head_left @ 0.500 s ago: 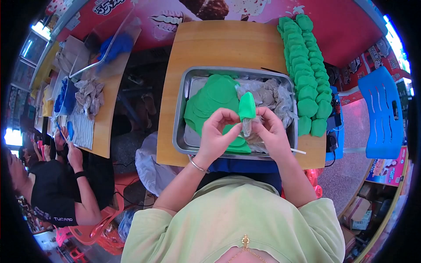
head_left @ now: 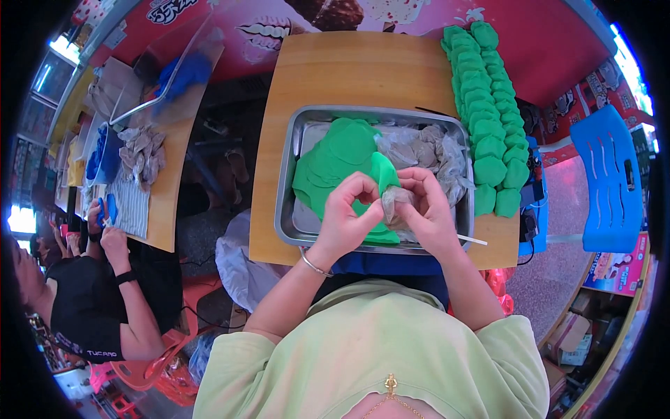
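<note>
Above a metal tray point(head_left: 282, 209), a green piece of soft sheet point(head_left: 381, 167) is pinched between the thumb and fingers of my left hand point(head_left: 345, 215). My right hand point(head_left: 434, 213) closes on a small clear plastic bag with greyish-brown contents point(head_left: 395, 198), whose upper end touches the green piece. The fingers hide part of both. Flat green rounds point(head_left: 340, 146) lie overlapping on the tray's left side. Several more filled bags point(head_left: 427, 145) are heaped on its right side.
Two long rows of green bundles point(head_left: 486, 133) line the wooden table's point(head_left: 335, 66) right edge. A white stick point(head_left: 473, 239) juts past the tray's near right corner. Right stands a blue chair point(head_left: 607, 188); at left, a person in black point(head_left: 87, 300) holds something blue at another table.
The green piece has tipped left and opened out over the bag. My right fingers have shifted up around the bag. At left, the other person's hands have moved with the blue item.
</note>
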### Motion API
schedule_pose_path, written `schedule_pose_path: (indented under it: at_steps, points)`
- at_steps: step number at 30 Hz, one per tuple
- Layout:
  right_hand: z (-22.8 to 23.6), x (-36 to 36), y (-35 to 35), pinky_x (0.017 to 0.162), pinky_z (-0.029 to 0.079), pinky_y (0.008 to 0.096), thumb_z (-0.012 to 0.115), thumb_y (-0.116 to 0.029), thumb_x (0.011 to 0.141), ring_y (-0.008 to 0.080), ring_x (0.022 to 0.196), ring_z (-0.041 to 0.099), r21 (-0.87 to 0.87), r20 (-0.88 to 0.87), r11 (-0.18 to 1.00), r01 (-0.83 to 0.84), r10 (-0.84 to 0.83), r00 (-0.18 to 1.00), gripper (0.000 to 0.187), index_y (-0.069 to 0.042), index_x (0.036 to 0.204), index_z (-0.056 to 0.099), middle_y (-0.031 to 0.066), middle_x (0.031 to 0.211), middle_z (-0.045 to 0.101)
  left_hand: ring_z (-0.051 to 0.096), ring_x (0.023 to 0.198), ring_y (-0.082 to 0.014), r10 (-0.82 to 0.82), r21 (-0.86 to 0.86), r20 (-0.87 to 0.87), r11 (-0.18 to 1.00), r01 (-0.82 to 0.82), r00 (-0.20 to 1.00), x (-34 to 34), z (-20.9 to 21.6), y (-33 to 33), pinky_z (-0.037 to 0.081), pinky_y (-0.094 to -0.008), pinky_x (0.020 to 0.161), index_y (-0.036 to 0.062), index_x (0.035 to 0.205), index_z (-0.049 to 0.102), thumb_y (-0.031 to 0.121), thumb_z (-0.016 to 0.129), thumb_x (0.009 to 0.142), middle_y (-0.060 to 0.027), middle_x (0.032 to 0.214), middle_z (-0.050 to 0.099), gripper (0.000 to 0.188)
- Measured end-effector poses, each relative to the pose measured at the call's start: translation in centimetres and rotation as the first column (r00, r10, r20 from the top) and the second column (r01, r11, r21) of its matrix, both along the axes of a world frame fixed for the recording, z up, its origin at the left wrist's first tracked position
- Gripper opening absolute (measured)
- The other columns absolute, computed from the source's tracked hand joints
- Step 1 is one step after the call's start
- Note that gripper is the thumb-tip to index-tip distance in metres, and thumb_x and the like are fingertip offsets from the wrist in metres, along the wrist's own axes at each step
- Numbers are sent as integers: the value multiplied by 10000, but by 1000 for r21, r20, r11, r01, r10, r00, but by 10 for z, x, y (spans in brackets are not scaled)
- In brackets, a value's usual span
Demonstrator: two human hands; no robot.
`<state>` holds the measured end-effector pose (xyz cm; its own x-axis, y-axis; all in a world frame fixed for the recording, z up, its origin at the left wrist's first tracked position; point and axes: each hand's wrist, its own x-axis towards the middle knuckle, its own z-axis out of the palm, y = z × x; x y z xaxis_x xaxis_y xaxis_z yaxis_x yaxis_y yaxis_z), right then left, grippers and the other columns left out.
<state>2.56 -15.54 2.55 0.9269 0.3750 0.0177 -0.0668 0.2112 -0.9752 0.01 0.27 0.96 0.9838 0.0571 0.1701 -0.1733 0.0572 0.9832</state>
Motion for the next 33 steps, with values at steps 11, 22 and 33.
schedule_pose_path:
  at_steps: [11,22,33]
  points:
    - [-7,2,-7,697,455,229,581,16,817,90,796,556,-167,275,984,57,-9,961,149,-26,955,548,55,938,590,481,697,-143,-47,35,-32,998,48,998,-4,3,-3,414,-257,657,2,760,493,64,614,739,-51,738,490,138]
    - [4,5,-7,576,447,231,664,-34,777,78,686,557,-276,220,959,71,-9,975,188,-22,910,532,70,920,602,447,714,-120,-70,228,17,972,65,997,-2,22,5,371,-244,663,15,760,471,34,608,751,-25,740,459,139]
    - [21,2,5,560,483,313,705,-113,739,212,658,606,-554,608,693,460,-40,793,282,-77,979,561,64,865,569,509,677,-184,-6,352,118,935,-36,993,4,15,2,421,-275,625,-1,767,507,32,630,730,-75,734,511,132]
